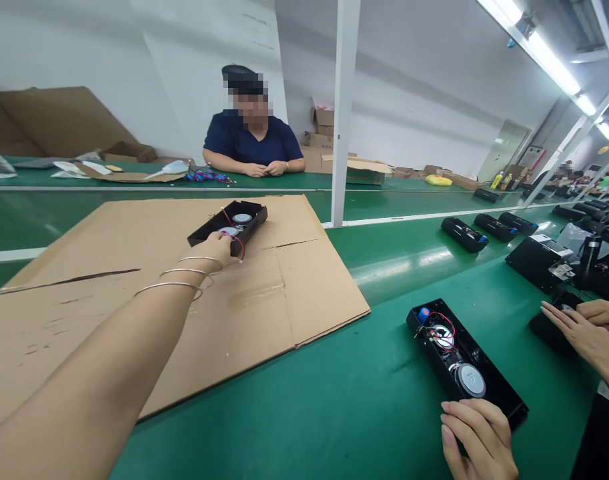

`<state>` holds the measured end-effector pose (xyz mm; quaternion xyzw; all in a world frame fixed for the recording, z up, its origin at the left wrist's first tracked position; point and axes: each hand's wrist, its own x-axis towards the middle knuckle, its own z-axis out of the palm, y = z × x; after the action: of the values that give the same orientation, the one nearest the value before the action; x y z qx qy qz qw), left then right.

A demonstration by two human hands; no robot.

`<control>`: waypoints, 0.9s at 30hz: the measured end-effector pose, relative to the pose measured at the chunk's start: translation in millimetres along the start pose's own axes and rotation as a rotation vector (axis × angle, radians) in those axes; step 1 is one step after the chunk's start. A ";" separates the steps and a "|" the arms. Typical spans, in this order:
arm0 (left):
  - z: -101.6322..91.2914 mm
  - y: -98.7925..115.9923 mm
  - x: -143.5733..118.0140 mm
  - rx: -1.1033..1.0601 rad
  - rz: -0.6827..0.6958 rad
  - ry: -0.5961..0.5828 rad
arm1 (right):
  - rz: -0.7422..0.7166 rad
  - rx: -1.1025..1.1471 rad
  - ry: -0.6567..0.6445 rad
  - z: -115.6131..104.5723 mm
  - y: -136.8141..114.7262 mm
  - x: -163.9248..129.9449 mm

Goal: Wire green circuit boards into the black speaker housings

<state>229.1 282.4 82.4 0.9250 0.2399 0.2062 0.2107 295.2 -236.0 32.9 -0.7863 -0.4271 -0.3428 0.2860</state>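
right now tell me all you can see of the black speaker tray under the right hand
The black speaker tray is a long, shallow, open-topped housing, plastic by its look. It lies flat on the green belt, slanting away to the left. Inside sit a round silver speaker cone near the hand, a second driver under red and black wires, and a blue part at the far end. The right hand rests at its near end.
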 end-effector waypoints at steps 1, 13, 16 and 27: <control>-0.3 2.0 -4.6 0.049 -0.005 0.038 | -0.071 -0.013 0.002 0.3 3.1 1.4; -12.4 26.7 -130.7 0.432 0.027 0.249 | -0.291 0.018 0.134 18.5 16.1 12.8; -18.6 39.1 -182.2 0.444 0.065 0.173 | -0.325 0.049 0.127 24.8 14.7 16.4; -40.5 66.2 -337.4 0.312 0.324 -0.066 | -0.570 0.229 -0.055 33.6 -50.3 42.2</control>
<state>-36.7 62.4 53.6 0.9790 0.1101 0.1673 0.0371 278.4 -167.3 53.6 -0.6064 -0.6740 -0.3375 0.2532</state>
